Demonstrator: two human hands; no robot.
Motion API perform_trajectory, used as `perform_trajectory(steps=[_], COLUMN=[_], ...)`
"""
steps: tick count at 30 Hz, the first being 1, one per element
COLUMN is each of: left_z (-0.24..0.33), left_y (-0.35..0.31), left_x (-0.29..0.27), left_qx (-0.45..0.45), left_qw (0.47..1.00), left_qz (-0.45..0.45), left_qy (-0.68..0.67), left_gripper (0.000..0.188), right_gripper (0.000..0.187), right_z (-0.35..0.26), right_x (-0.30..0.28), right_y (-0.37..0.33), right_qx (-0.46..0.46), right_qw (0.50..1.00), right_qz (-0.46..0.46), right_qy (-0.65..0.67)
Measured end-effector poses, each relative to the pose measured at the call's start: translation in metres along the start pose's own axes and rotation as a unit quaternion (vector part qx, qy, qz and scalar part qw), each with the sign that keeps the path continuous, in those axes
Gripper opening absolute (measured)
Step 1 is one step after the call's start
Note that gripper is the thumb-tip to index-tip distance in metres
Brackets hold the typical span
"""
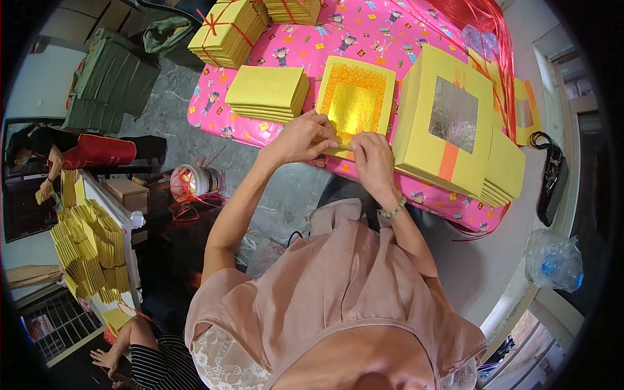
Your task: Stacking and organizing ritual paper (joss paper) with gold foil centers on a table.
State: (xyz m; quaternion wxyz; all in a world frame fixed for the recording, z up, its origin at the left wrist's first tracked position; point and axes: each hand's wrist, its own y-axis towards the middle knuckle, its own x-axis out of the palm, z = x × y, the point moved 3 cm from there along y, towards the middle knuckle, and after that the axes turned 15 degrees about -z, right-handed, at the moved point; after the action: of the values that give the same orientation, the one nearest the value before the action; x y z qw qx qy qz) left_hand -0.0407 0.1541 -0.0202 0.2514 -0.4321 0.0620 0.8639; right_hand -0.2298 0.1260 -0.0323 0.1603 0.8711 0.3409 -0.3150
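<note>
Place: yellow paper with gold square (356,104) lies flat on pink surface (304,51), between low folded pile (266,88) and thick stack (434,140) | Fingers: left fingers (323,129) curled, right fingers (368,140) bent, both touching near edge; cannot tell if gripping | Risk: maybe crooked crease, caused by uneven pressing, or sliding of paper, caused by weak hold

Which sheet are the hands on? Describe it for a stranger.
Find the pink patterned tablecloth. Along its near edge, between a low plain yellow stack and a taller silver-panelled stack, lies the yellow sheet under the left hand and right hand. Unlike both stacks, it shows a gold panel inside an orange border.
</note>
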Motion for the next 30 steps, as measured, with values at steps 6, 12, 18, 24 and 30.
perform_trajectory(steps=[6,12,18,24,30], left_z=[0.010,0.015,0.014,-0.004,-0.061], left_y=[-0.001,0.009,0.039,0.091,0.141], left_x=[-0.005,-0.014,-0.054,-0.097,-0.100], left_qx=[0.004,-0.040,-0.053,-0.019,-0.018], left_qw=[1.000,0.996,0.989,0.984,0.982], left_qz=[0.003,-0.022,-0.071,-0.140,-0.164], left_qy=[-0.004,0.080,0.117,0.107,0.094], left_gripper=[0.019,0.028,0.018,0.021,0.028], right_gripper=[0.009,0.012,0.025,0.052,0.066], right_z=[-0.001,-0.022,-0.047,-0.027,-0.014], right_x=[-0.001,-0.010,-0.012,0.006,0.015], right_y=[0.001,-0.001,-0.008,0.020,0.048], right_qx=[0.001,-0.045,-0.099,-0.044,-0.013], right_qw=[1.000,0.990,0.965,0.982,0.982], right_qz=[0.006,0.091,0.170,0.070,0.038], right_qy=[-0.007,-0.097,-0.174,-0.171,-0.186])
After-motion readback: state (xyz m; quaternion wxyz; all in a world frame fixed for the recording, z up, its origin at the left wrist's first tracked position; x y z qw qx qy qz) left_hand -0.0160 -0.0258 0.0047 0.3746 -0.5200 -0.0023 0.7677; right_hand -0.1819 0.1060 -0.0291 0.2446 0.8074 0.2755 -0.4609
